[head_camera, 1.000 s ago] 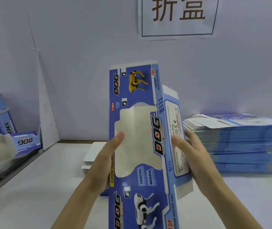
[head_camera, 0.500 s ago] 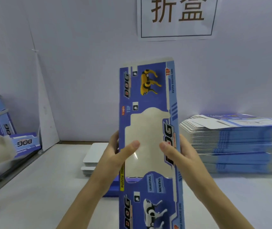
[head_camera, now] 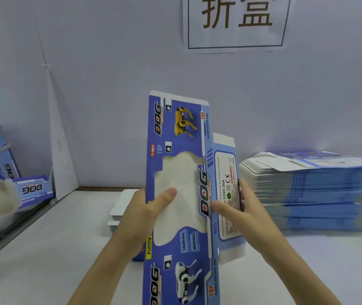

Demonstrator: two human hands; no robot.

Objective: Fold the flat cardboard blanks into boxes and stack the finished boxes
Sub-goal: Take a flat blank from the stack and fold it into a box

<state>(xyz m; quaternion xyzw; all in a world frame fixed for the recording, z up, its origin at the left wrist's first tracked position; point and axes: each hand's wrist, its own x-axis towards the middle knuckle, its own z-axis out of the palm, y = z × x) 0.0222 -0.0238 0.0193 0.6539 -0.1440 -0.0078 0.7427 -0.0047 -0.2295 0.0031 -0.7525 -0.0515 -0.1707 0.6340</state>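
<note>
Blank point(head_camera: 176, 133) stands upright at frame centre, partly opened into a sleeve. Left hand point(head_camera: 141, 213) pinches its left edge, thumb across the window point(head_camera: 184, 172); right hand point(head_camera: 245, 209) grips the label side panel point(head_camera: 225, 172), thumb by the crease. I'd squeeze both edges inward evenly, thumbs on printed card rather than the window, so creases break square.

Soft, even, cool light gives the wall point(head_camera: 109, 62) a bluish-violet cast, and shadows on the white surface point(head_camera: 54, 249) are faint. Print on the cardboard blank point(head_camera: 175, 128) reads fairly sharp. The stack of flat blanks point(head_camera: 312, 190) at right is smeared with blur, and the boxes point(head_camera: 30, 190) at the left edge look soft and stretched.
</note>
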